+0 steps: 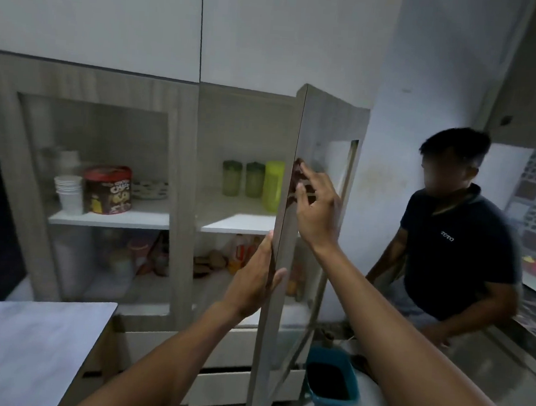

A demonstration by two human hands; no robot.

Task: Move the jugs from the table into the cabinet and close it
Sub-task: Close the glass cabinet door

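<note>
— How many jugs (pixel 231 178) do I have on the shelf (pixel 240 223)?
— Three: two dark green, one light green (pixel 273 185). Also one tin (pixel 107 189), one stack of cups (pixel 68 193).

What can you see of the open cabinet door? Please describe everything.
The door is tall, with a pale wood-grain frame around a glass pane. It stands open, nearly edge-on to the camera, hinged on the right. The left hand grips its free edge; the right hand touches its outer face by the glass. Three jugs stand on the shelf behind.
</note>
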